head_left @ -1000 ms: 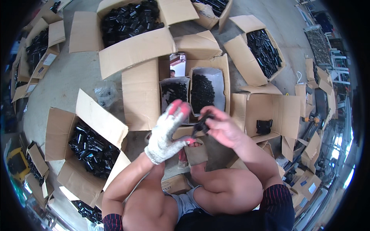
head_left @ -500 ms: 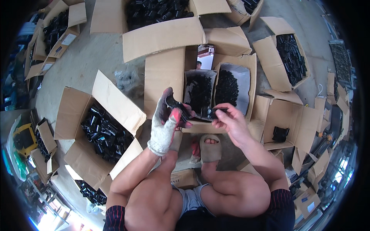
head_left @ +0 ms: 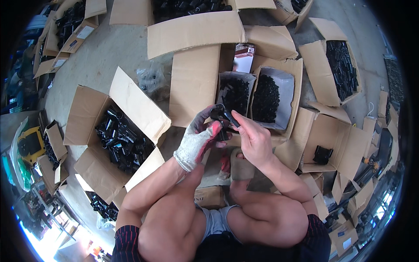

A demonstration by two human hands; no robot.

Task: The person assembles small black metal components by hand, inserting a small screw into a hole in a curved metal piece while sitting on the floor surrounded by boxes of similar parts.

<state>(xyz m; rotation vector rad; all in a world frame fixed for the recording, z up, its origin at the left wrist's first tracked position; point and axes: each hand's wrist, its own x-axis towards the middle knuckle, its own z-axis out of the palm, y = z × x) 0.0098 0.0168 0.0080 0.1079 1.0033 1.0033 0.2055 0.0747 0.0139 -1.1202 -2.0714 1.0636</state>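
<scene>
Hands together at a black part, dead centre of my feed!
Clocking from there: the gloved left hand has it clamped, and the bare right hand pinches in from about 4 o'clock; whether those fingers grip a separate piece, I can't tell. Just below at 6 o'clock, I've a small carton. Around 1 o'clock, two grey trays of tiny black pieces sit in an open carton. A heaped box fills 9 o'clock. Farther off, between 11 and 12, a larger box of black parts.
</scene>
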